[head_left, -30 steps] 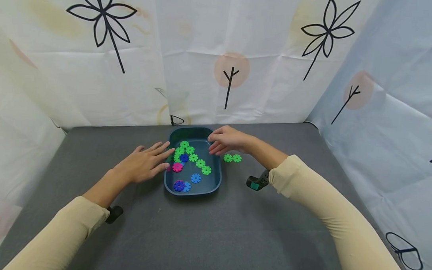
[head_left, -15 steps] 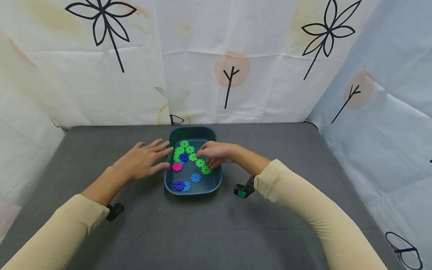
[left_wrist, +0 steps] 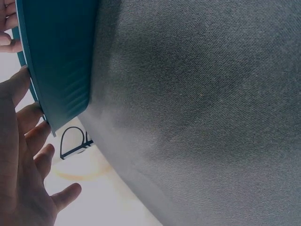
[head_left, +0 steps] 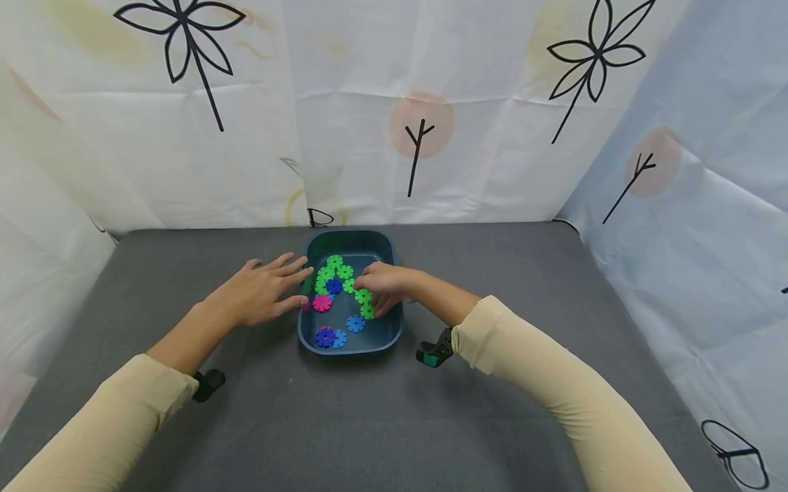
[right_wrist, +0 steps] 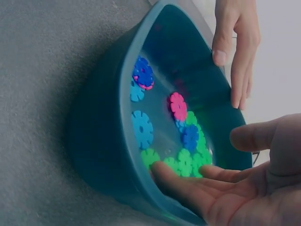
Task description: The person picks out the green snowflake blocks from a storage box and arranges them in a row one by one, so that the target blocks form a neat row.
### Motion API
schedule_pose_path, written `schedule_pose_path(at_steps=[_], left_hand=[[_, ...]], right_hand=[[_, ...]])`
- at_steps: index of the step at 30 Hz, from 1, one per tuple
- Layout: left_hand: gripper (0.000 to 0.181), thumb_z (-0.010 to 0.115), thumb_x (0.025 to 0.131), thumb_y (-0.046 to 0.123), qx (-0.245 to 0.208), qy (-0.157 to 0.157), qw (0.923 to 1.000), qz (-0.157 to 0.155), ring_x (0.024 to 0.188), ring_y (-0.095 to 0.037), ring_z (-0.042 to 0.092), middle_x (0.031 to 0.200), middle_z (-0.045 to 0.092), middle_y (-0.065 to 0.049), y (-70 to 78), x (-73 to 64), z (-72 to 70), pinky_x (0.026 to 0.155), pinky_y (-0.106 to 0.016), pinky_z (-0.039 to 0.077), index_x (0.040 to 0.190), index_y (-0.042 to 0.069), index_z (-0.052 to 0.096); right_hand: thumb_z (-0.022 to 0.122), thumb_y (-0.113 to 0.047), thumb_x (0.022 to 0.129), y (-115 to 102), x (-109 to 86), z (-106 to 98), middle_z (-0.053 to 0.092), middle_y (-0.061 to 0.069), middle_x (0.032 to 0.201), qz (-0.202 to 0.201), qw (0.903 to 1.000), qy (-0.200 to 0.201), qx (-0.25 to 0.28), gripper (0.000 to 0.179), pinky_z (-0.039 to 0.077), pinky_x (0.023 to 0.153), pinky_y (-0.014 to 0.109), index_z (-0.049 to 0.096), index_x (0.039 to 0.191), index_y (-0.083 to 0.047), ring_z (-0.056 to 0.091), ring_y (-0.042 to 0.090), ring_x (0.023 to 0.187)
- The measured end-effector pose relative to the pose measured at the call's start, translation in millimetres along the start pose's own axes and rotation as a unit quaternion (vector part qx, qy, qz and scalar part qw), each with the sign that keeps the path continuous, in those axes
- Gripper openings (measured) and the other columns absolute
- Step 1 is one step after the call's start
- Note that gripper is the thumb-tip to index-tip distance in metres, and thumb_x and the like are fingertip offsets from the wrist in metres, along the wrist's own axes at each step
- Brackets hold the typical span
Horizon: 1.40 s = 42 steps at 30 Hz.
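Observation:
A dark teal plastic tray (head_left: 352,349) holds notched, flower-shaped plastic discs. My right hand (head_left: 389,284) reaches in over its right side, its fingertips right at the green discs (right_wrist: 185,162). In the right wrist view the fingers are fairly straight and the thumb (right_wrist: 254,136) is spread apart from them. My left hand (head_left: 259,293) lies at the tray's left rim, fingers extended, with fingertips (left_wrist: 34,113) touching the edge. Left of the green discs lie a pink disc (right_wrist: 178,107) and a dark blue disc (right_wrist: 190,137). Light blue discs (head_left: 355,322) are nearer the front.
The tray stands on a grey cloth-covered table (head_left: 348,436), near its back edge. White printed curtains (head_left: 351,132) hang behind and at the sides. Each wrist wears a dark camera band (head_left: 434,349).
My right hand has moved left and toward me, from above the tray's right rim down to the green discs. The two green discs on the table are now out of sight. My left hand stays put.

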<state>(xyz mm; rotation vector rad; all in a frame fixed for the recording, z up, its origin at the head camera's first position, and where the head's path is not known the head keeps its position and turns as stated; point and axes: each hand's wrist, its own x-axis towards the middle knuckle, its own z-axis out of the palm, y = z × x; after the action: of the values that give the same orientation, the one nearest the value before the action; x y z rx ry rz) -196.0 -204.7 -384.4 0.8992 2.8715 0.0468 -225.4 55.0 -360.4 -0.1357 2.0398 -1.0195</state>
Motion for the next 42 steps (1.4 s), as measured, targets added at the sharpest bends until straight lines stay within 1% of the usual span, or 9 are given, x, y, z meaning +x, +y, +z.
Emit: schedule_pose_path(at_steps=[3, 6, 10, 14, 21, 27, 33, 37, 42], left_hand=[[0.066, 0.053, 0.1, 0.047, -0.001, 0.0, 1.0, 0.0, 0.147, -0.04, 0.024, 0.159, 0.032, -0.016, -0.6, -1.2, 0.7, 0.108, -0.07, 0.026, 0.153, 0.01, 0.04], [0.066, 0.052, 0.101, 0.047, -0.003, 0.0, 1.0, 0.001, 0.147, -0.04, 0.024, 0.16, 0.031, -0.016, -0.9, -1.4, 1.9, 0.108, -0.071, 0.025, 0.153, 0.01, 0.039], [0.066, 0.052, 0.101, 0.047, -0.008, -0.001, 1.0, -0.002, 0.148, -0.04, 0.023, 0.16, 0.031, -0.015, -0.7, -1.5, 2.6, 0.108, -0.071, 0.025, 0.153, 0.01, 0.039], [0.066, 0.052, 0.101, 0.047, -0.01, -0.002, 0.9999, -0.002, 0.148, -0.04, 0.023, 0.16, 0.03, -0.015, -0.2, -1.1, 2.7, 0.108, -0.071, 0.025, 0.153, 0.01, 0.039], [0.065, 0.051, 0.102, 0.047, -0.009, 0.002, 1.0, 0.001, 0.148, -0.04, 0.024, 0.16, 0.031, -0.015, -0.4, -2.4, 1.9, 0.108, -0.071, 0.025, 0.154, 0.01, 0.038], [0.065, 0.051, 0.102, 0.046, -0.006, 0.003, 1.0, 0.004, 0.147, -0.04, 0.024, 0.16, 0.031, -0.016, -1.5, -2.4, 2.0, 0.107, -0.071, 0.026, 0.154, 0.009, 0.038], [0.065, 0.051, 0.102, 0.046, -0.006, 0.004, 1.0, 0.006, 0.147, -0.04, 0.025, 0.16, 0.031, -0.016, -1.4, -2.6, 1.9, 0.107, -0.071, 0.026, 0.154, 0.009, 0.038], [0.064, 0.051, 0.102, 0.046, -0.005, 0.005, 0.9999, 0.008, 0.147, -0.04, 0.025, 0.16, 0.031, -0.016, -1.1, -2.8, 1.8, 0.107, -0.071, 0.027, 0.154, 0.009, 0.038], [0.064, 0.051, 0.102, 0.045, -0.006, 0.005, 0.9999, 0.009, 0.147, -0.04, 0.025, 0.16, 0.031, -0.016, -1.4, -2.6, 2.5, 0.107, -0.071, 0.027, 0.153, 0.009, 0.039]], right_hand=[[0.044, -0.021, 0.107, 0, 1.8, 2, 0.054, 0.031, 0.134, -0.009, 0.9999, 0.006, 0.01, 0.046, 0.054, 0.091, 0.044, 0.041, 0.146, 0.003, 0.063, 0.041, 0.115], [0.045, -0.021, 0.106, 1, 2.9, 1, 0.057, 0.032, 0.129, -0.008, 0.9998, 0.013, 0.015, 0.046, 0.055, 0.091, 0.044, 0.042, 0.145, 0.003, 0.064, 0.041, 0.111], [0.047, -0.024, 0.105, -2, 2.2, -1, 0.059, 0.034, 0.125, 0.005, 0.9998, 0.016, -0.009, 0.049, 0.056, 0.089, 0.044, 0.043, 0.146, 0.002, 0.065, 0.042, 0.109], [0.049, -0.028, 0.104, -3, 2.2, 0, 0.059, 0.035, 0.126, 0.018, 0.9994, 0.013, -0.027, 0.054, 0.056, 0.088, 0.043, 0.04, 0.148, 0.001, 0.065, 0.042, 0.11], [0.052, -0.029, 0.103, -4, 4.4, 6, 0.062, 0.033, 0.121, 0.011, 0.9998, 0.015, -0.002, 0.054, 0.056, 0.089, 0.044, 0.043, 0.145, 0.003, 0.066, 0.04, 0.108], [0.051, -0.026, 0.104, -9, 5.2, 13, 0.062, 0.033, 0.123, 0.001, 0.9995, -0.008, 0.03, 0.054, 0.053, 0.093, 0.046, 0.037, 0.147, 0.003, 0.065, 0.041, 0.112], [0.051, -0.025, 0.104, -10, 12.3, 21, 0.064, 0.031, 0.12, -0.014, 0.9986, -0.028, 0.042, 0.051, 0.053, 0.092, 0.045, 0.04, 0.146, 0.002, 0.066, 0.039, 0.11], [0.049, -0.024, 0.105, -10, 16.9, 27, 0.064, 0.031, 0.12, -0.026, 0.9975, -0.041, 0.052, 0.051, 0.054, 0.092, 0.044, 0.038, 0.147, 0.002, 0.066, 0.039, 0.11], [0.048, -0.024, 0.106, -10, 21.8, 35, 0.064, 0.031, 0.12, -0.044, 0.9954, -0.056, 0.064, 0.046, 0.053, 0.093, 0.045, 0.042, 0.143, 0.003, 0.066, 0.04, 0.11]])
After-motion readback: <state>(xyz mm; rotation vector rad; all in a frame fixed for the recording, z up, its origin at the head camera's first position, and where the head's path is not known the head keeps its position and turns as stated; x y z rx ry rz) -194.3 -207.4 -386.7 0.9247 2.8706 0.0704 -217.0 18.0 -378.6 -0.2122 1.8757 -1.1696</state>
